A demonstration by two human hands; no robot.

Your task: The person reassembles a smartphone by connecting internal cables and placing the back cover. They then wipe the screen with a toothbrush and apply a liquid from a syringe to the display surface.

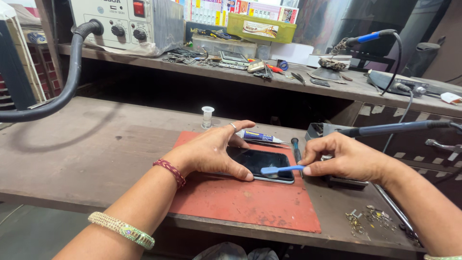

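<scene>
We are pressing a phone flat onto a red mat at a worn bench. Our left hand is lying spread over the phone's left end, fingers splayed wide and gripping nothing, the thumb bearing down on the near edge of the dark glass. Our right hand is pinching a blue tool between thumb and forefinger, the other fingers curled in, and is holding its flat tip at the phone's right edge, right where the glass is meeting the frame.

Judging by how things are lying, the work is sitting in its early or middle part: the screen is looking seated and unlifted, no gap is showing along the visible edges, and no part of the phone is lying loose on the mat. Whether the tip is already entering the seam, we cannot tell from here.

Just behind the phone a glue tube is lying on the mat, touching nothing we are holding, with a dark screwdriver beside it. A small clear vial is standing upright farther back. A heap of screws is sitting at the bench's right corner, well apart from the mat. On the shelf above, a cream station with a black hose is standing, along with a soldering iron in its holder.
</scene>
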